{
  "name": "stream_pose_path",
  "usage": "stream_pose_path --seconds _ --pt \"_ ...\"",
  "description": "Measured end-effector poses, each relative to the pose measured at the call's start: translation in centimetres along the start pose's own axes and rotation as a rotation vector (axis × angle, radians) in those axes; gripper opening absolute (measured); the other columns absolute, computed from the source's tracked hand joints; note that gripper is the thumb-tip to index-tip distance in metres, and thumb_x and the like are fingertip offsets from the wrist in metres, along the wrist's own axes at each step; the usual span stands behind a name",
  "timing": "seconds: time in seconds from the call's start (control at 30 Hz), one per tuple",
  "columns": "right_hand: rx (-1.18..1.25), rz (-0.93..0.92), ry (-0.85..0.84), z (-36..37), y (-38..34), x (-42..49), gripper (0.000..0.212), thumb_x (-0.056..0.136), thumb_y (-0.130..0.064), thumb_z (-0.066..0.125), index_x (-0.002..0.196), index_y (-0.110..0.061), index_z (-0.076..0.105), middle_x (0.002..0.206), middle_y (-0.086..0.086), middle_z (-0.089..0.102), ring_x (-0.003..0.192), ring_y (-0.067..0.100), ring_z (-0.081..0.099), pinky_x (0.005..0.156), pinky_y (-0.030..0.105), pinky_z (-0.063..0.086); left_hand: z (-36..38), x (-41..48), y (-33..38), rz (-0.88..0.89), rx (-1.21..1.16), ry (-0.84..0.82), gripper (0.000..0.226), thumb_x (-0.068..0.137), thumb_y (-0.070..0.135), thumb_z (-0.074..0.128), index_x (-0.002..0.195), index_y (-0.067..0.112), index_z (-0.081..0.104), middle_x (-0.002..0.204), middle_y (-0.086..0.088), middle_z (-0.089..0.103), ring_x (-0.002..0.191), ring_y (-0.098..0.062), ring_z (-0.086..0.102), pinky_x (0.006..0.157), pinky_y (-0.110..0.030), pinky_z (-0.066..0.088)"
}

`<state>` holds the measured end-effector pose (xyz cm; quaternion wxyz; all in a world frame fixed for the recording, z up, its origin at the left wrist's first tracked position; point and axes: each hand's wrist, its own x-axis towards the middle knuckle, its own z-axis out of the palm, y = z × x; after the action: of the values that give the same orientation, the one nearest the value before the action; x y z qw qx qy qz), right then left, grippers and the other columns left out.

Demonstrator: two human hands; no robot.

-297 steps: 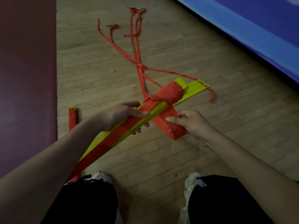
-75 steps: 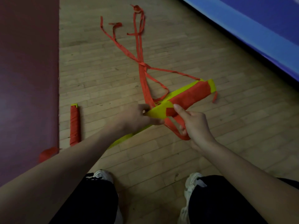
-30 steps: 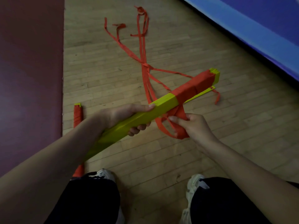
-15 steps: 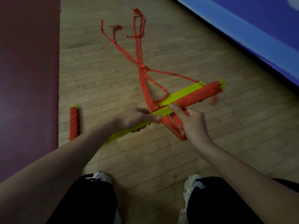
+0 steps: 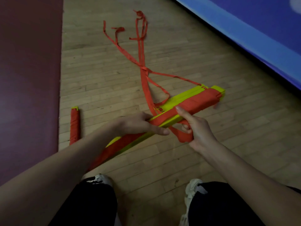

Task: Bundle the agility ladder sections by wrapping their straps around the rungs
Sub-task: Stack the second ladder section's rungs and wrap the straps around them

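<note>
**Q:** Now, where is the ladder section, and how is it held?

**A:** The stack of yellow rungs (image 5: 182, 99) runs aslant through the middle of the frame, clear of the wooden floor (image 5: 187, 39). Its far end points to the right edge and its near end passes behind the left forearm. The left hand (image 5: 138, 125) grips it at mid-length, fingers curled round it. The right hand (image 5: 197, 128) holds a loop of red strap (image 5: 183, 137) in its curled fingers just below the stack, with its thumb laid up against the wrapped part. Red windings (image 5: 202, 101) cover the far half of the stack, and red strap also lies along the near half.

**Q:** What lies around it?

**A:** Loose strap tails (image 5: 143, 62) trail from the stack across the boards toward the upper middle of the frame, crossing one another there. A wrapped bundle (image 5: 75, 126) lies on the floor at the left, just beside the edge of a maroon mat (image 5: 29, 79). A blue padded surface (image 5: 244, 30) borders the upper right. Bare boards lie between the two borders. Two pale shoes (image 5: 101, 180) show at the bottom, below the arms.
</note>
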<state>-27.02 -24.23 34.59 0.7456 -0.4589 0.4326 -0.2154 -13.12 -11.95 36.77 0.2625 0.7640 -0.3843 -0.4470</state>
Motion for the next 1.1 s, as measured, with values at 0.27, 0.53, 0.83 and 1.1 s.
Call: stream_pose_path --seconds 0.27,0.53,0.83,1.1 --pt "0.071 -0.043 -0.203 -0.2 -0.4 -0.1 0.041 0.069 -0.033 0.074 0.091 -0.005 0.054 0.036 -0.008 0.033 0.028 0.002 0.029 0.033 0.014 0.024 -1.9 -0.3 -1.2 -0.132 -0.595 -0.459 0.059 0.083 0.058 0.051 0.108 0.005 0.06 0.093 -0.017 0.069 0.066 -0.025 0.065 0.061 -0.03 0.054" --pt "-0.076 -0.144 -0.267 0.0 -0.6 0.2 0.018 0.079 -0.025 0.069 0.077 -0.009 0.061 0.052 -0.004 0.054 0.043 0.005 0.048 0.045 0.016 0.041 -2.6 -0.6 -0.9 -0.024 -0.473 -0.334 0.022 0.078 0.027 0.067 0.096 0.014 0.068 0.073 -0.006 0.057 0.057 -0.018 0.052 0.051 -0.024 0.043" --pt "-0.318 -0.209 -0.247 -0.3 -0.2 0.2 0.018 0.084 -0.013 0.07 0.095 0.001 0.07 0.068 0.008 0.069 0.048 0.009 0.058 0.045 0.018 0.047 -3.9 -0.6 -1.4 -0.11 -0.512 -0.167 0.064 0.074 0.055 0.062 0.117 0.008 0.063 0.078 -0.006 0.061 0.065 -0.019 0.054 0.058 -0.027 0.046" --pt "-0.48 -0.261 -0.119 0.0 0.5 0.8 0.059 0.058 -0.053 0.08 0.083 -0.001 0.071 0.08 0.032 0.068 0.069 0.052 0.064 0.063 0.058 0.051 -1.5 -0.1 0.0 -0.069 -0.267 0.031 0.029 0.091 0.035 0.06 0.11 0.013 0.063 0.076 -0.008 0.06 0.059 -0.018 0.055 0.054 -0.026 0.046"
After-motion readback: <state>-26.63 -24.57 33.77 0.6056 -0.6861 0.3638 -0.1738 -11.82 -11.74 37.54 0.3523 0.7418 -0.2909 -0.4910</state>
